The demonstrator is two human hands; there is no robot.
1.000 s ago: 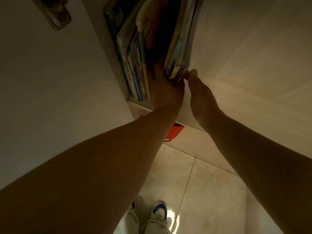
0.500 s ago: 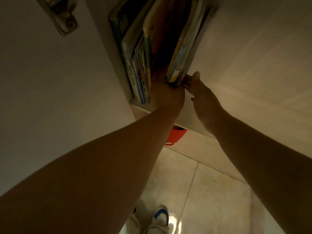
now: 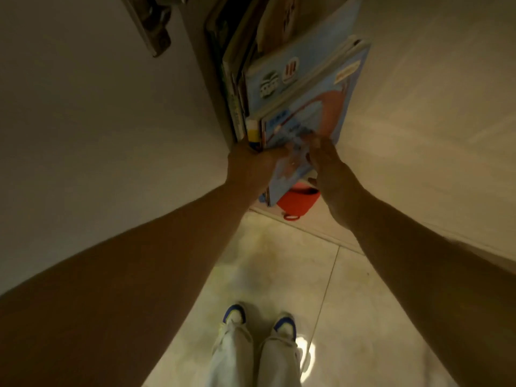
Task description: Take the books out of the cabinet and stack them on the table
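While the camera looks steeply down from head height, 2 bare forearms are seen reaching forward into a dim cabinet (image 3: 206, 68). A bundle of thin picture books (image 3: 304, 113) is held between both hands at the cabinet's open edge. The bundle is tilted, with its top leaning to the right and its lower corner hanging out past the shelf, above the floor. The front cover is pale blue with a large red shape on it, and a second blue cover with round badges is seen just behind it.

The left hand (image 3: 251, 166) is placed at the bundle's lower left edge, where the spines are gripped; its thumb is laid across the front cover, and the other fingers are hidden behind the books. The right hand (image 3: 325, 160) is set against the bundle's lower right edge, with its fingers curled onto the cover. This part is blurred, so whether those fingers are spread or pressed together cannot be told.

More books (image 3: 237, 88) are left standing upright in the cabinet, just to the left of the held bundle and touching it. A red object (image 3: 297, 201) is seen below the bundle, partly covered by it. A metal hinge (image 3: 153, 26) is fixed at the upper left. Below, a pale tiled floor (image 3: 279, 261) is shown, with 2 white and blue shoes (image 3: 259, 321) and light trouser legs.
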